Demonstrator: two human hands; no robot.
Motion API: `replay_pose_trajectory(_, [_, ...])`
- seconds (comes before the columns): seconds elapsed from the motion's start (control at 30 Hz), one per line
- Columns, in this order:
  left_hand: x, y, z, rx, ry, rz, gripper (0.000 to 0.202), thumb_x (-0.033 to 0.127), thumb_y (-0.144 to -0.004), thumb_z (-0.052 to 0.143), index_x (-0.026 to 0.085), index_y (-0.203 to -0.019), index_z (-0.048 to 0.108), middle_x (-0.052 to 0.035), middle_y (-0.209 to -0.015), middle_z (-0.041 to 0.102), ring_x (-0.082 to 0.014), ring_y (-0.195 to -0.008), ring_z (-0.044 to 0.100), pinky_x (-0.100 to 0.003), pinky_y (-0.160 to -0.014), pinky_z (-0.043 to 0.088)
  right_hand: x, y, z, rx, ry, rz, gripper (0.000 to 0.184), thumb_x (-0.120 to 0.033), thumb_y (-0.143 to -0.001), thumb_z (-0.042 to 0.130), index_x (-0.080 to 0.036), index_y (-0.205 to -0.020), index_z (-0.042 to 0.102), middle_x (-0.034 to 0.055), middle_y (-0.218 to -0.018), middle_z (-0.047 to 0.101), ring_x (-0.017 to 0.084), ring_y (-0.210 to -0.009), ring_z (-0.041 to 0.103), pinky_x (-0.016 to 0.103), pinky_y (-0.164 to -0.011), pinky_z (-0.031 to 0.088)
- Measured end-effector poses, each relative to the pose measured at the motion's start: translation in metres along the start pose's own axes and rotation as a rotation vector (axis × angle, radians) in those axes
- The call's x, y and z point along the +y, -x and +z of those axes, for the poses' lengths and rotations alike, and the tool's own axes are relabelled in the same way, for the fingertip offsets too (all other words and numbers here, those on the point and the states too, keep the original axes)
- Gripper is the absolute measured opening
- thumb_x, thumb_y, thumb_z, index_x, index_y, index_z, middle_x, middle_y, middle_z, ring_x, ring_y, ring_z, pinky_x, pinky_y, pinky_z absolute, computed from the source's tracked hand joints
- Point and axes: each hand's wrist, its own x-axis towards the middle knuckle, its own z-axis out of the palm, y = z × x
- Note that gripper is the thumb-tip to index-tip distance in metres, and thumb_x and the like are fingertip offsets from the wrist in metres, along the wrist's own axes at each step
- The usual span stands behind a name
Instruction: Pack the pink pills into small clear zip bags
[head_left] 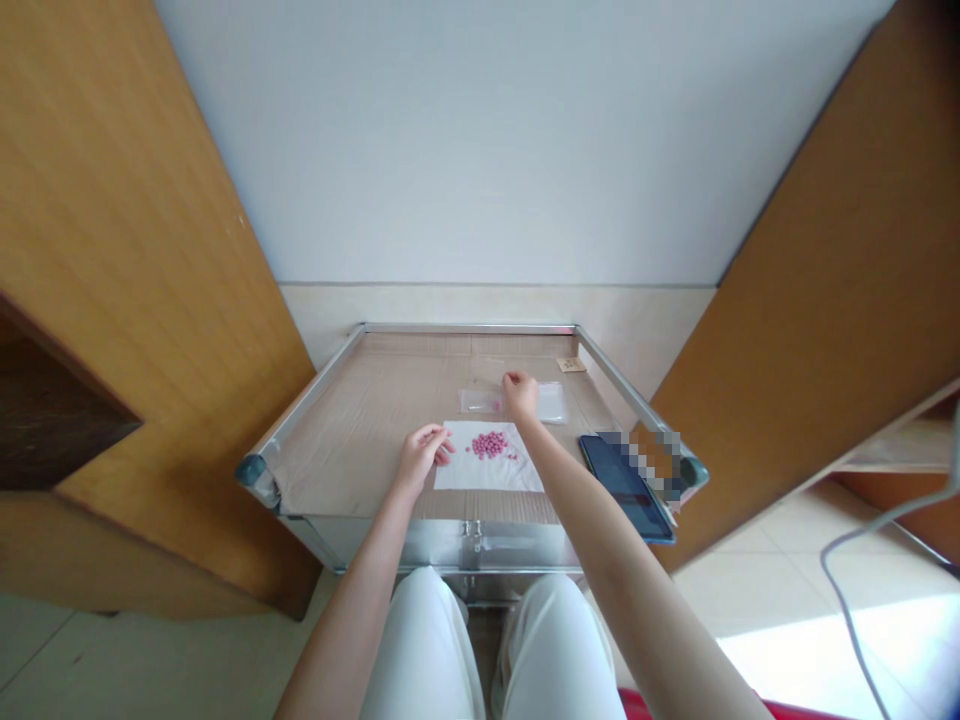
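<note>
A heap of small pink beads or pellets (490, 444) lies on a white sheet (480, 480), with a few pieces loose around it. At the sheet's left edge rests my left hand (424, 453), fingers loosely bent and somewhat apart, with nothing visible in them. Beyond the sheet, my right hand (520, 394) is closed, its fingertips pressed together; whatever they hold is hidden. Just left of it lies a small clear plastic bag (477, 401) with a bit of pink at its right end. More clear bags (553, 402) lie to its right, partly behind the hand.
Brown cardboard (360, 430) covers the table, framed by a raised metal rail (465, 328). A dark tablet or phone (628, 487) lies at the right edge beside a blurred patch. A small tan label (571, 365) lies at the back right. Wooden panels flank the table.
</note>
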Motion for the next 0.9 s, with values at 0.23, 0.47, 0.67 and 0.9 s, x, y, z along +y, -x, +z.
replay_pose_trajectory(0.23, [0.0, 0.0, 0.0, 0.009, 0.003, 0.015, 0.029, 0.041, -0.068, 0.055, 0.013, -0.073, 0.056, -0.0019, -0.057, 0.06, -0.0087, -0.041, 0.052, -0.018, -0.04, 0.038, -0.007, 0.009, -0.005, -0.002, -0.447, 0.129, 0.027, -0.03, -0.064, 0.051, -0.011, -0.079, 0.061, 0.0097, -0.073, 0.065, 0.018, -0.067, 0.06, 0.026, -0.061, 0.046])
replay_pose_trajectory(0.47, [-0.003, -0.003, 0.001, 0.07, 0.066, 0.049, 0.028, 0.039, -0.068, 0.055, 0.012, -0.076, 0.056, -0.003, -0.057, 0.059, -0.009, -0.043, 0.052, -0.018, -0.041, 0.038, -0.022, 0.036, -0.027, -0.155, -0.77, 0.231, 0.024, -0.032, -0.06, 0.06, -0.013, -0.074, 0.058, 0.0092, -0.076, 0.065, 0.015, -0.068, 0.062, 0.026, -0.062, 0.048])
replay_pose_trajectory(0.67, [0.004, -0.006, 0.003, 0.127, 0.161, 0.062, 0.029, 0.037, -0.067, 0.058, 0.013, -0.084, 0.055, -0.0051, -0.071, 0.063, -0.0126, -0.06, 0.058, -0.022, -0.052, 0.045, -0.032, 0.065, -0.045, -0.377, -0.903, 0.244, 0.025, -0.034, -0.058, 0.064, -0.014, -0.073, 0.058, 0.0076, -0.076, 0.066, 0.016, -0.072, 0.062, 0.029, -0.068, 0.048])
replay_pose_trajectory(0.9, [0.033, -0.01, 0.02, -0.1, 0.367, -0.058, 0.036, 0.036, -0.073, 0.053, 0.013, -0.101, 0.053, -0.0114, -0.097, 0.061, -0.0152, -0.083, 0.059, -0.025, -0.073, 0.045, -0.043, 0.098, -0.057, -0.491, -0.932, 0.243, 0.025, -0.036, -0.058, 0.065, -0.015, -0.071, 0.059, 0.0033, -0.066, 0.064, 0.011, -0.057, 0.057, 0.022, -0.053, 0.043])
